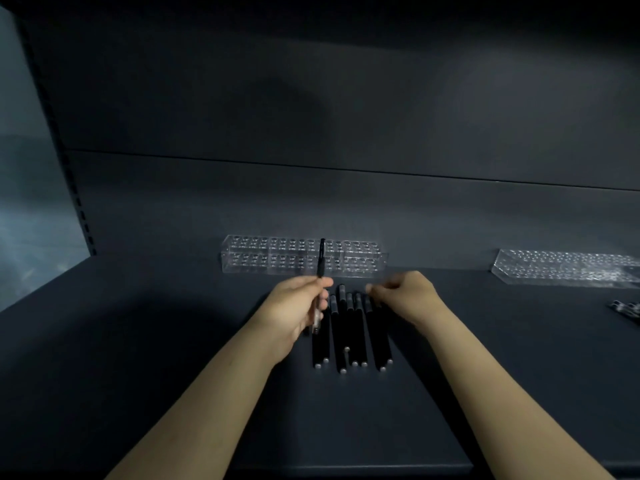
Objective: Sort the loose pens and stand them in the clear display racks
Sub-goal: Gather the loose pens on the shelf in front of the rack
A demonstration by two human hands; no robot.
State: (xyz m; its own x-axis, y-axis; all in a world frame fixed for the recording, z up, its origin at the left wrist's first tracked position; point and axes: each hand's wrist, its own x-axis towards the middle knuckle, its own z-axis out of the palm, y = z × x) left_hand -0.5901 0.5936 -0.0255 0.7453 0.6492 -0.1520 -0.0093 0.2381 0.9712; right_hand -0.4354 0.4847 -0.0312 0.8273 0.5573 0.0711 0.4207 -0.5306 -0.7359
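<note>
Left hand (297, 306) pinches one pen (321, 263) upright, beside about eight flat pens (354, 329). Right hand (407, 296) is blurred over their far ends, grip unclear. Two racks (277, 259) stand behind.

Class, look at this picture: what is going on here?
A person is sorting pens on a dark shelf. The left hand holds one pen upright before a clear rack that looks empty. The right hand reaches for a row of black pens lying flat. A second rack sits further right.
</note>
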